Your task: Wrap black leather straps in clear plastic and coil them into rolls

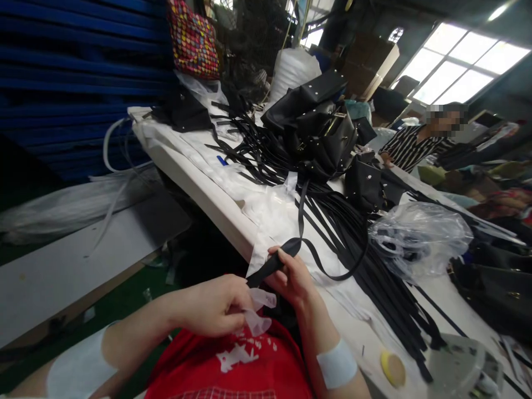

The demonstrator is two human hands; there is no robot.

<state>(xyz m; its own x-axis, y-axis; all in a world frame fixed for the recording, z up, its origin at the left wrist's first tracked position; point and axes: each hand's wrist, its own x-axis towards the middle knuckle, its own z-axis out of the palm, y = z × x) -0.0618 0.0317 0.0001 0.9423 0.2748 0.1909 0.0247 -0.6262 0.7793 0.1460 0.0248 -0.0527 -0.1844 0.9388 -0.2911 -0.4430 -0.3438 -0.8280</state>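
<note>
My right hand [293,277] is closed around a black strap [272,265], with the thumb on top of it. From that hand the strap twists upward and loops over the table toward a pile of similar black straps [344,216]. My left hand [224,305] is closed close to my body, gripping a crumpled piece of thin translucent white film [258,318]. The lower end of the black strap reaches the left hand's fingers; whether they grip it too, I cannot tell. White sheeting [272,213] lies under the strap.
Black handbags [311,127] are heaped on the white table [199,191]. A clear plastic bag [419,238] and a yellow tape roll [392,367] lie to the right. Across the table is a person in a striped top [409,145]. Blue slatted shutters [83,77] stand left.
</note>
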